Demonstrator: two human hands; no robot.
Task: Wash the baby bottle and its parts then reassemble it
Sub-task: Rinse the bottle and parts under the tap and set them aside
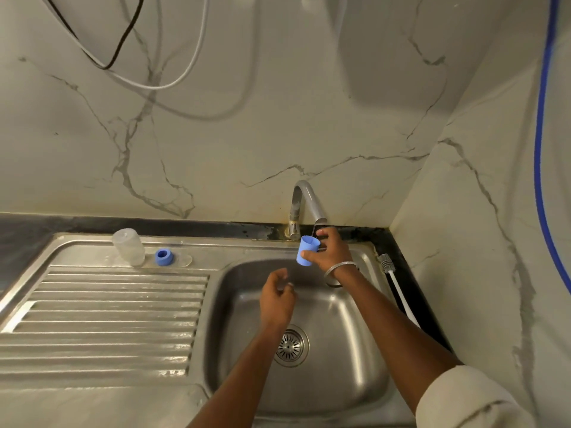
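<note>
Right hand point(332, 253) fingers pinching blue cap point(307, 251) under tap point(304, 205), left hand point(278, 299) loosely curled, empty.

Right hand point(332, 253) holding blue cap point(307, 251) under faucet point(304, 205), left hand point(278, 299) over sink point(355, 366)

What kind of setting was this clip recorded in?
Most likely a home kitchen sink corner: a stainless steel sink with a ribbed drainboard, a curved tap against marble-look wall panels, and a dark countertop edge behind.

Home kitchen, steel sink point(364, 350) with ribbed drainboard point(102, 322), marble-look wall tiles point(247, 134)
</note>
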